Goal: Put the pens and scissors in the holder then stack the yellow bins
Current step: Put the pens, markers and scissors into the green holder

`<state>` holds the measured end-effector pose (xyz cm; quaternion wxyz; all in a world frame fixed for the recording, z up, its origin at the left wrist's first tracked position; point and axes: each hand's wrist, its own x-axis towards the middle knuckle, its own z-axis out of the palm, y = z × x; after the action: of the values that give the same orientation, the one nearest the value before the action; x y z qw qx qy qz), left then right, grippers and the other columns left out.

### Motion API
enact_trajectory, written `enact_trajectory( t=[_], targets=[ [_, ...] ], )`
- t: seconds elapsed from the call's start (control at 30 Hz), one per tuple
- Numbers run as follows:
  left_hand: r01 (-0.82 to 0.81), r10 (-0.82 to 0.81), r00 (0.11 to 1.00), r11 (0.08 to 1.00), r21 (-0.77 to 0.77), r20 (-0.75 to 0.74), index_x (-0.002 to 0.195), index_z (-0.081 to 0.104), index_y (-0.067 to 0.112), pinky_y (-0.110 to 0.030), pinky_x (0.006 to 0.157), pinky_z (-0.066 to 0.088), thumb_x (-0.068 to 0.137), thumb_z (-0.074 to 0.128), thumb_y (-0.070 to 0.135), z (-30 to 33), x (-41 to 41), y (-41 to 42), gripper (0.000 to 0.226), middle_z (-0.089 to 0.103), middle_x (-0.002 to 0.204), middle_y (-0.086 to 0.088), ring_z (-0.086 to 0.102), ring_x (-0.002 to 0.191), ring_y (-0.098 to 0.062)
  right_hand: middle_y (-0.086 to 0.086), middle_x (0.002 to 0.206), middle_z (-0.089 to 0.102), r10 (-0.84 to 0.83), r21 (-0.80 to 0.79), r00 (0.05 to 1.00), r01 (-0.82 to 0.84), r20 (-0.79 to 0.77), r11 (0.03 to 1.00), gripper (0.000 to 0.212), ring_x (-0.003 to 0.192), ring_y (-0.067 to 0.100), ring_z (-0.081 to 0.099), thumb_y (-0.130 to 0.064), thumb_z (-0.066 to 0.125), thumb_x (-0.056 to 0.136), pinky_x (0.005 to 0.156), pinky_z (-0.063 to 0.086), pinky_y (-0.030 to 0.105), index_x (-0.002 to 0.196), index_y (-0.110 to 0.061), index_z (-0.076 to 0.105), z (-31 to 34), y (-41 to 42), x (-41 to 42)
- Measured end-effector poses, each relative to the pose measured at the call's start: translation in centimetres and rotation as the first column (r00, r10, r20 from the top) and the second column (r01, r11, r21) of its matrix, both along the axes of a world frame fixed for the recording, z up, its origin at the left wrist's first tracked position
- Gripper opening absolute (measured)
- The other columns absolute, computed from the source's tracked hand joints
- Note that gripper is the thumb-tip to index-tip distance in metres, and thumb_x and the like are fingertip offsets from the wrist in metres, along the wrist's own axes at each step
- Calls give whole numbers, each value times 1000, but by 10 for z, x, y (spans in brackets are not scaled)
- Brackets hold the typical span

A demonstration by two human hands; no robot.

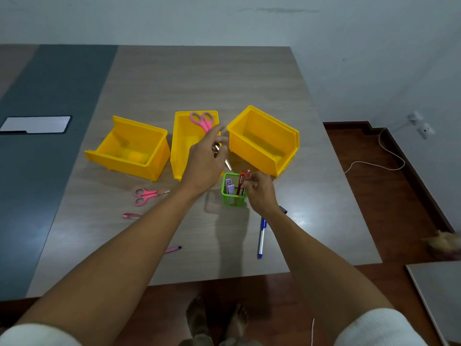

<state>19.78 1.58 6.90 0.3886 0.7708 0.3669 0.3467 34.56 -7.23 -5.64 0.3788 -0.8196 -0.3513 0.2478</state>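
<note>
Three yellow bins stand in a row: left (139, 168), middle (180, 136), right (252, 156). My left hand (205, 161) hovers over the middle bin, closed around a pair of pink scissors (202, 120), whose handles stick up behind my fingers and whose blade tip points down toward the holder. The green mesh holder (228, 199) stands in front of the bins and holds a red pen (241, 182) and purple items. My right hand (259, 192) pinches a pink pen (248, 174) at the holder's right rim.
On the table lie a second pair of pink scissors (147, 195), a small pink item (131, 216), a pink pen (172, 249) and a blue pen (261, 237). A dark-framed white pad (36, 124) lies far left. The table's front edge is near my feet.
</note>
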Motion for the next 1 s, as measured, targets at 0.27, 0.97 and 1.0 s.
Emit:
enact_trajectory(
  t=[0.27, 0.97, 1.0],
  targets=[
    [-77, 46, 985, 980, 185, 166, 151, 40, 25, -29, 87, 61, 102, 59, 9, -26, 1, -20, 56, 18, 169, -10, 61, 128, -11, 12, 122, 55, 12, 4, 1000, -12, -20, 1000, 23, 106, 24, 59, -18, 69, 93, 90, 54, 40, 115, -10, 68, 8, -4, 0],
    [-64, 28, 997, 836, -545, -74, 81, 75, 17, -36, 81, 57, 78, 85, 12, -83, 39, -14, 12, 72, 81, -3, 67, 78, -16, 5, 114, 65, -204, -54, 971, 199, -126, 978, 33, 100, 23, 62, -9, 57, 94, 81, 54, 34, 126, -15, 63, -18, -61, 27],
    [-65, 32, 997, 840, -539, -70, 82, 75, 12, -33, 74, 54, 78, 86, 19, -83, 39, -16, 13, 71, 79, -6, 65, 74, -15, 5, 114, 64, -211, -59, 969, 205, -127, 977, 33, 100, 23, 62, -9, 57, 95, 78, 51, 30, 127, -15, 63, -19, -64, 29]
  ],
)
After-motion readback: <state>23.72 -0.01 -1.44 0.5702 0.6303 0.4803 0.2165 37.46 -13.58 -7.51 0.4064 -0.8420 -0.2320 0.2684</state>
